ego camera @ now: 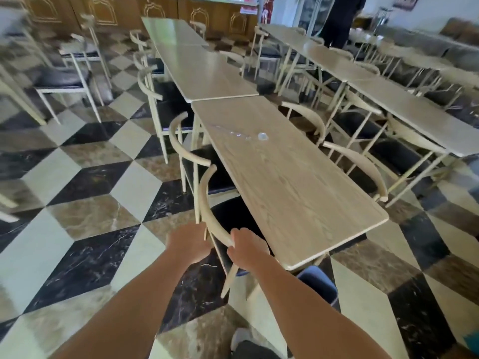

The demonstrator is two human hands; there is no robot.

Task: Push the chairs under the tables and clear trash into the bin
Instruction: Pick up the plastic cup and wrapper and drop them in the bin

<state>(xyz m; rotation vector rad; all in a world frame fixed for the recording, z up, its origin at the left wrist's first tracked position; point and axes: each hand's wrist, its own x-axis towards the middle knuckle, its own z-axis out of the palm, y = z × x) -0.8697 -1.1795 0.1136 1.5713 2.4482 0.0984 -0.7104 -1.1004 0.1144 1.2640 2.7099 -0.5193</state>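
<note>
Head view showed left hand (190, 243) and right hand (247, 251) both gripping the curved back of a chair (203, 203) at the table's (298, 190) left edge — second chair (173, 137) just beyond. Clear bottle (238, 133) lay toward the far edge; blue bin (320, 283) stood by the near corner.

Pale chair (206, 206) against wooden table (298, 190)

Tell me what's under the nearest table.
The chair, gripped by the left hand and right hand, has its dark seat partly under the table. A blue bin shows below the near corner. The tabletop hides the rest of both.
</note>
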